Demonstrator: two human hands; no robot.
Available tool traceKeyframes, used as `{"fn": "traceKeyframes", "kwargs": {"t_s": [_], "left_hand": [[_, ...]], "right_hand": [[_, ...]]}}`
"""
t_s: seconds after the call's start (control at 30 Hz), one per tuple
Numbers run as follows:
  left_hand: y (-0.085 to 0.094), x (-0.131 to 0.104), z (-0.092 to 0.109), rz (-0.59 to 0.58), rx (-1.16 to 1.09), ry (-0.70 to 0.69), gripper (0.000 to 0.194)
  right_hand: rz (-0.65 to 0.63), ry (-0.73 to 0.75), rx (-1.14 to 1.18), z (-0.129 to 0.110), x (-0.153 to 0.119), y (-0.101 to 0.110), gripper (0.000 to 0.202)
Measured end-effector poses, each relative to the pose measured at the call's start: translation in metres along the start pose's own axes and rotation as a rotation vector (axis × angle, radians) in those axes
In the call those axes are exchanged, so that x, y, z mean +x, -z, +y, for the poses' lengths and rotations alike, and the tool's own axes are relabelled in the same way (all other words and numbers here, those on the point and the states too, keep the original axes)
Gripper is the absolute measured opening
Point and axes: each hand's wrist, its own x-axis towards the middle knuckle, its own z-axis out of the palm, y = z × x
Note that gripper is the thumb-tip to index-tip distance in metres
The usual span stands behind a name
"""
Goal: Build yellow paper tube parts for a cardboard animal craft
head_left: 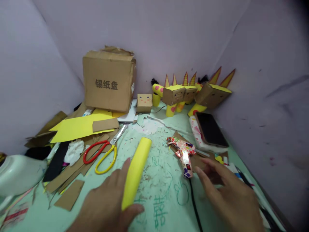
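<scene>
A yellow paper tube (136, 174) slants across the near middle of the table, with my left hand (106, 196) closed round its lower end. My thumb crosses the tube's near tip, while the fingers press along its left side. To the right, my right hand (224, 190) hovers with thumb and fingers apart and nothing between them. Just left of its fingertips lies a flower-patterned hot glue gun (184, 154), its nozzle toward the upper left and its black cord running to the near edge. Red-and-yellow-handled scissors (106, 151) lie left of the tube.
At the back stand a large cardboard box (108, 83), a small box with a drawn face (144, 103) and several yellow cardboard animals (175, 95). Yellow card (72, 127) and cardboard scraps (70, 193) cover the left. A phone (212, 129) sits at right against the wall.
</scene>
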Motion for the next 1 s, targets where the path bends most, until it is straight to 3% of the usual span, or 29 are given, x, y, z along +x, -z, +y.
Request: {"fn": "traceKeyframes", "kwargs": {"t_s": [0.1, 0.2, 0.27, 0.37, 0.43, 0.5, 0.57, 0.67, 0.77, 0.83, 0.9, 1.0], "left_hand": [[-0.017, 0.002, 0.021, -0.071, 0.06, -0.003, 0.071], [-0.014, 0.004, 0.01, -0.075, 0.014, -0.039, 0.073], [-0.01, 0.007, -0.003, -0.028, -0.064, -0.147, 0.071], [-0.008, 0.016, -0.018, 0.011, -0.093, -0.446, 0.068], [-0.007, 0.024, -0.019, 0.048, -0.077, -0.618, 0.066], [-0.005, 0.032, -0.014, 0.076, -0.063, -0.696, 0.065], [0.001, 0.037, -0.008, 0.033, -0.052, -0.688, 0.06], [0.011, 0.045, -0.01, 0.013, -0.174, -0.633, 0.056], [0.011, 0.054, -0.026, 0.1, -0.529, -0.394, 0.048], [0.002, 0.06, -0.038, -0.022, -0.879, -0.361, 0.05], [-0.009, 0.065, -0.046, -0.09, -1.018, -0.328, 0.05], [-0.022, 0.07, -0.049, -0.024, -1.172, -0.311, 0.049]], "right_hand": [[0.042, -0.059, 0.174, -0.015, 0.005, -0.001, 0.038], [-0.073, -0.082, 0.476, -0.037, 0.019, -0.009, 0.043], [-0.171, -0.048, 0.688, -0.052, 0.031, -0.015, 0.05], [-0.216, 0.093, 0.772, -0.067, 0.046, -0.022, 0.056], [-0.394, 0.191, 0.736, -0.07, 0.046, -0.025, 0.056], [-0.62, 0.229, 0.659, -0.067, 0.038, -0.029, 0.051], [-0.688, 0.205, 0.574, -0.062, 0.026, -0.032, 0.042], [-0.61, 0.148, 0.5, -0.053, 0.016, -0.036, 0.031], [-0.648, 0.148, 0.493, -0.049, 0.016, -0.04, 0.026], [-0.659, 0.138, 0.516, -0.048, 0.017, -0.044, 0.026], [-0.586, 0.11, 0.547, -0.045, 0.016, -0.049, 0.031], [-0.371, 0.071, 0.7, -0.031, 0.011, -0.057, 0.042]]}}
